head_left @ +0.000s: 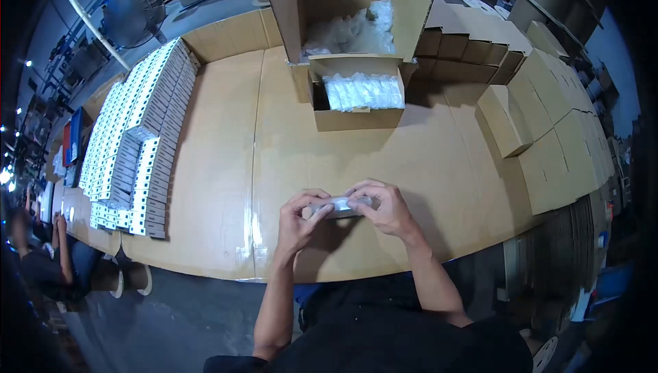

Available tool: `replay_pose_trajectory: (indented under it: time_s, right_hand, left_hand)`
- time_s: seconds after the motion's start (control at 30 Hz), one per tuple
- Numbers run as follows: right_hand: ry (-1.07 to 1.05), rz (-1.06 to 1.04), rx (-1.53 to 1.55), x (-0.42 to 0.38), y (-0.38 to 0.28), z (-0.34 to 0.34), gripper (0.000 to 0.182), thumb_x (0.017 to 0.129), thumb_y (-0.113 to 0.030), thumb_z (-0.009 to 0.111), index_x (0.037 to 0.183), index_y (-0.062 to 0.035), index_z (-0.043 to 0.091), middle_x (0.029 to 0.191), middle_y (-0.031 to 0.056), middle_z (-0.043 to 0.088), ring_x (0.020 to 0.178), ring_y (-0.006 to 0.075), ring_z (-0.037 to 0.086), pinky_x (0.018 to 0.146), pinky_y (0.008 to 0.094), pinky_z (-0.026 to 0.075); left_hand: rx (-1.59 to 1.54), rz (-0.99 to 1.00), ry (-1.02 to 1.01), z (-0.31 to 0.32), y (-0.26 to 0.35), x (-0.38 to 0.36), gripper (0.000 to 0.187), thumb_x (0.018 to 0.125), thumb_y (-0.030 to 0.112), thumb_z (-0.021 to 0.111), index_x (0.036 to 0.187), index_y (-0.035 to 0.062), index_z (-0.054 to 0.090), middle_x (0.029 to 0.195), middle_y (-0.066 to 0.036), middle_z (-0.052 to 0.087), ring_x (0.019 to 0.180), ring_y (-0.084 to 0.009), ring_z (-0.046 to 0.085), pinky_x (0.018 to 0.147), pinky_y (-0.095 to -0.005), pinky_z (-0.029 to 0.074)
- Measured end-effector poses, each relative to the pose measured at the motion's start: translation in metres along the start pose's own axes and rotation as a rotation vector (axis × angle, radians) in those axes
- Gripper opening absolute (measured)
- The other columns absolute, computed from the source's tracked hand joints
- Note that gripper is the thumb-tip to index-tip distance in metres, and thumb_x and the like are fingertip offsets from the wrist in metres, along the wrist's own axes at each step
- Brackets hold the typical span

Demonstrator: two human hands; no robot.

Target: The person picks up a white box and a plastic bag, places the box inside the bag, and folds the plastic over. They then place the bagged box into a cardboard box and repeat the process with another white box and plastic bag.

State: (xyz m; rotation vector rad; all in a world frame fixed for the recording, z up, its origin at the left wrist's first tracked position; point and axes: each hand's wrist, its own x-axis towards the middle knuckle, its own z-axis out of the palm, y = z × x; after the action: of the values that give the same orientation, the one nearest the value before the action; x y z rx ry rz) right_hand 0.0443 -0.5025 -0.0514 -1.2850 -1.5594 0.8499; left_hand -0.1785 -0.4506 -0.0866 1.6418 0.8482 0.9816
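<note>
Between my two hands, just above the front part of the cardboard-covered table (pixel 219 167), is a small white item in clear plastic (pixel 340 204). My left hand (pixel 301 217) pinches one end, with its thumb on top. At the other end, the fingers and thumb of my right hand (pixel 385 210) are closed on it. The plastic's shine hides what is inside. Beyond my hands stands an open small carton (pixel 359 121). A row of similar plastic-wrapped pieces (pixel 364 92) fills its upper part.
Behind the small carton, a large open carton (pixel 282 13) holds loose clear plastic bags (pixel 356 31). Stacked white pieces (pixel 140 129) line the left side. Brown cartons (pixel 569 133) stand along the right edge, one closed carton (pixel 505 121) in front. Another person (pixel 51 256) is at far left.
</note>
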Motion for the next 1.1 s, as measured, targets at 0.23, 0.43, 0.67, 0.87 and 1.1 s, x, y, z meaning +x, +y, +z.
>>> replay_pose_trajectory:
  time_s: [0.23,0.43,0.67,0.87,1.1]
  right_hand:
    - [0.375,-0.012,-0.235,-0.012,-0.02,0.012,0.019,0.079,-0.005,0.077,0.095,-0.0014,0.068,0.103,0.0116,0.069,0.095,0.0296,0.066,0.08,0.0385,0.052]
    - [0.175,-0.456,-0.617,-0.036,-0.046,0.026,0.024,0.076,-0.006,0.073,0.1,-0.0039,0.068,0.109,0.0114,0.064,0.104,0.0289,0.063,0.091,0.0421,0.049]
    - [-0.017,-0.401,-0.737,-0.019,-0.033,0.008,0.026,0.081,-0.003,0.069,0.107,-0.0032,0.069,0.112,0.0128,0.065,0.108,0.0322,0.062,0.092,0.0437,0.051]
    - [-0.184,-0.311,-0.612,-0.006,-0.026,-0.005,0.026,0.084,-0.004,0.063,0.11,-0.0048,0.068,0.103,0.0131,0.065,0.1,0.0313,0.064,0.088,0.0422,0.053]
    - [-0.271,-0.307,-0.568,-0.001,-0.028,-0.009,0.026,0.083,-0.005,0.071,0.109,-0.0075,0.07,0.093,0.0116,0.063,0.09,0.0315,0.063,0.079,0.0417,0.054]
  left_hand:
    - [-0.042,-0.201,0.132,0.003,0.019,-0.004,0.019,0.089,0.011,0.078,0.081,-0.0007,0.065,0.083,-0.006,0.069,0.077,-0.009,0.063,0.072,-0.0252,0.051]
    - [-0.147,-0.225,0.17,0.009,0.011,-0.007,0.019,0.091,0.008,0.076,0.08,0.0011,0.062,0.08,-0.004,0.068,0.076,-0.007,0.062,0.068,-0.0225,0.049]
    - [-0.182,-0.27,0.157,0.003,0.004,-0.009,0.022,0.094,0.01,0.073,0.078,0.0041,0.058,0.08,-0.004,0.067,0.076,-0.0074,0.06,0.07,-0.0241,0.049]
    - [-0.215,-0.295,0.231,0.0,-0.004,-0.007,0.021,0.092,0.01,0.072,0.082,0.003,0.056,0.081,-0.004,0.065,0.075,-0.0084,0.06,0.069,-0.0257,0.05]
    - [0.45,0.317,-0.136,-0.015,0.049,0.001,0.036,0.077,0.003,0.08,0.109,0.0027,0.064,0.103,-0.012,0.07,0.096,-0.0285,0.068,0.084,-0.0369,0.054]
